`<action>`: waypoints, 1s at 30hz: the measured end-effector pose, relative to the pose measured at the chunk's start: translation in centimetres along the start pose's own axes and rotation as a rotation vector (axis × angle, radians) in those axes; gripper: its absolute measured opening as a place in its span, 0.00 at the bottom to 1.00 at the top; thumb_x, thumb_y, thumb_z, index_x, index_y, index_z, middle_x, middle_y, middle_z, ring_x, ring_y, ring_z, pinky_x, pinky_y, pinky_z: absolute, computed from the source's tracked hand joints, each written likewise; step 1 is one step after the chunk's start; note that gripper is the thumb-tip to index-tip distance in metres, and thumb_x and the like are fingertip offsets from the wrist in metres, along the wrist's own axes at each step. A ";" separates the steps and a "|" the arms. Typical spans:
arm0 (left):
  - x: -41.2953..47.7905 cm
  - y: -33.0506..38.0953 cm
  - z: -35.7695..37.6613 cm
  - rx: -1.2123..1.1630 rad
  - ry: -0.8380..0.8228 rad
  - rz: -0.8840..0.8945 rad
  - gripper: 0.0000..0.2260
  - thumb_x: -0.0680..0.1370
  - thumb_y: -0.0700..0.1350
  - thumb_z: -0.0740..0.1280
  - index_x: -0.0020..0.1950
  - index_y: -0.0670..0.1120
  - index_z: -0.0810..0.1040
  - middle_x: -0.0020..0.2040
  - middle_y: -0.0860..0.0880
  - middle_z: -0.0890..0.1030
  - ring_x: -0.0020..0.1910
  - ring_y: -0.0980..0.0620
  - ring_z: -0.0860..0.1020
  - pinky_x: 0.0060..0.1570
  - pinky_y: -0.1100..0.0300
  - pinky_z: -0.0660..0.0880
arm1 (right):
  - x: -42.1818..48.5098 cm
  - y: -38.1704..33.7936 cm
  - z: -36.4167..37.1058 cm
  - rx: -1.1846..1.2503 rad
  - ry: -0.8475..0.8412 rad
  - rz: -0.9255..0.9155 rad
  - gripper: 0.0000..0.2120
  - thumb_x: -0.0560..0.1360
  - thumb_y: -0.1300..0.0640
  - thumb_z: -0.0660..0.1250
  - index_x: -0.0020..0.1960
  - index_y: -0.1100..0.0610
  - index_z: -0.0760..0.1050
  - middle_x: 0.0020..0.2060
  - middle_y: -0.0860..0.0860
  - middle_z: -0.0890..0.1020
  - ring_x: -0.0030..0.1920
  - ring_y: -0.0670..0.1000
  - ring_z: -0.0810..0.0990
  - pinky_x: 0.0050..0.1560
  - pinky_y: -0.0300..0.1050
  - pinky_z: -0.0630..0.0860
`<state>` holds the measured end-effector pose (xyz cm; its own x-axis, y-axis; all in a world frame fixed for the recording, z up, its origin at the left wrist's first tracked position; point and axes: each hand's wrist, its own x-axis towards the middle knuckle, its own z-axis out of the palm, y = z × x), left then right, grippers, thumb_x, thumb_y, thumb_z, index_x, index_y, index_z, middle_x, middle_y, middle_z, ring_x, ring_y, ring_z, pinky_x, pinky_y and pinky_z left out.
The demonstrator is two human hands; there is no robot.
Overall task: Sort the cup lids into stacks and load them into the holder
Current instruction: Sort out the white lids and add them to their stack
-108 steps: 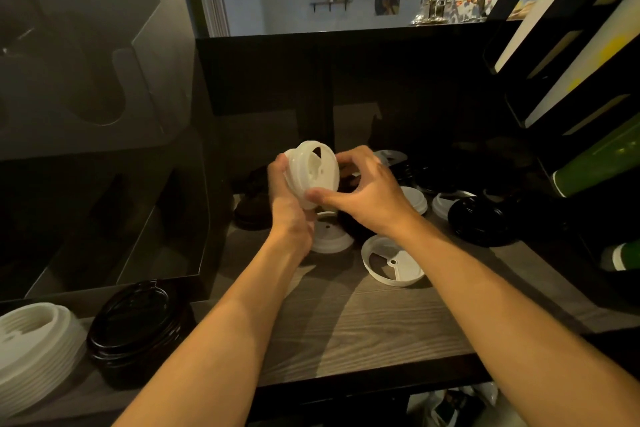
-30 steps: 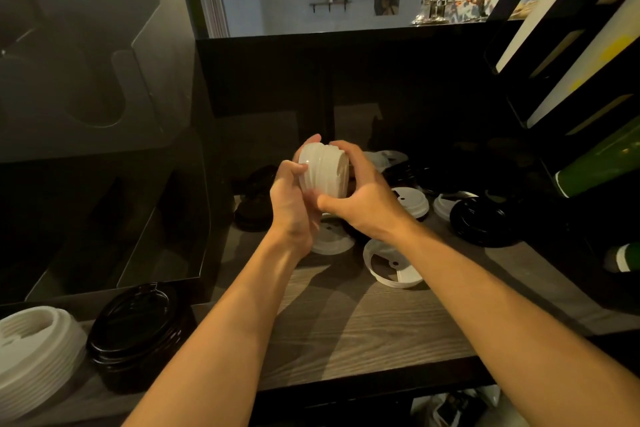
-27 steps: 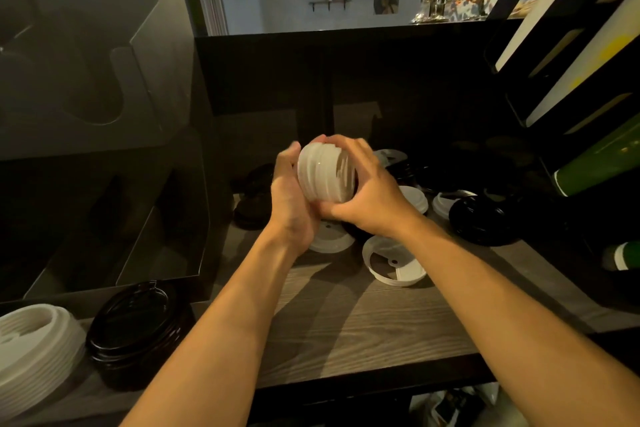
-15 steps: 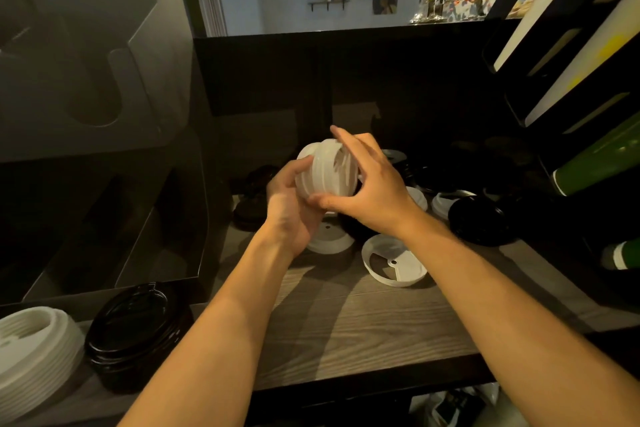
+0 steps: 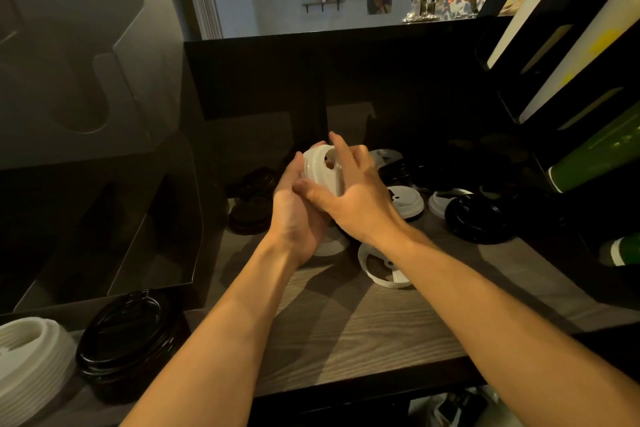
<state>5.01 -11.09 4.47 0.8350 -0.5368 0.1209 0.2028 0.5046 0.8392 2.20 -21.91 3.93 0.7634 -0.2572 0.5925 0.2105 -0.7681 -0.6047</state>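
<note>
At the near left edge a tall stack of white lids (image 5: 27, 357) stands on the wooden counter (image 5: 346, 322), just beside a stack of black lids (image 5: 128, 336); behind them rises the dark holder (image 5: 86, 80); farther right, a few dark lids (image 5: 251, 215) lie at the far side of the counter; the left hand (image 5: 294, 211) cups a short stack of white lids held on edge (image 5: 320, 170), palm under it and fingers curled round its left side; the right hand (image 5: 353, 198) grips the same stack from the right, thumb on the near rim, fingers across its face, index finger lifted; the stack sits between both palms, above the counter; to the right lie an upturned white lid (image 5: 384, 267), a white lid (image 5: 407, 201), then a black lid (image 5: 479, 218).
</note>
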 end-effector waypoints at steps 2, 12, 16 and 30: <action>0.1 0.0 -0.1 0.001 -0.004 -0.016 0.23 0.84 0.60 0.54 0.73 0.51 0.75 0.66 0.41 0.81 0.62 0.43 0.81 0.61 0.46 0.78 | 0.1 0.1 -0.1 -0.030 -0.005 -0.033 0.43 0.75 0.33 0.66 0.81 0.51 0.53 0.64 0.49 0.67 0.62 0.48 0.70 0.56 0.48 0.77; 0.0 0.5 0.1 0.120 -0.001 -0.014 0.28 0.83 0.63 0.55 0.69 0.45 0.78 0.58 0.41 0.85 0.56 0.45 0.84 0.53 0.52 0.81 | 0.7 0.5 -0.9 -0.103 0.042 -0.243 0.44 0.69 0.34 0.64 0.79 0.55 0.60 0.63 0.48 0.69 0.61 0.43 0.67 0.49 0.33 0.67; 0.2 0.4 -0.3 0.121 -0.003 -0.005 0.27 0.84 0.62 0.54 0.68 0.44 0.79 0.60 0.40 0.84 0.57 0.45 0.83 0.56 0.52 0.80 | 0.5 0.8 -0.9 -0.001 0.058 -0.206 0.44 0.71 0.33 0.60 0.79 0.56 0.59 0.61 0.49 0.68 0.58 0.42 0.67 0.49 0.35 0.70; 0.8 -1.0 0.1 0.486 0.081 0.516 0.17 0.87 0.49 0.51 0.74 0.50 0.67 0.66 0.47 0.74 0.58 0.57 0.79 0.52 0.64 0.78 | 0.3 -0.2 -0.6 0.276 0.073 0.118 0.29 0.77 0.35 0.65 0.71 0.48 0.65 0.61 0.47 0.71 0.54 0.45 0.76 0.46 0.40 0.79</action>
<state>5.38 -12.08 3.73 0.8025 -0.2492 0.5421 -0.4633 0.3121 0.8294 1.97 -22.18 4.57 0.7489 -0.3842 0.5398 0.2881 -0.5449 -0.7875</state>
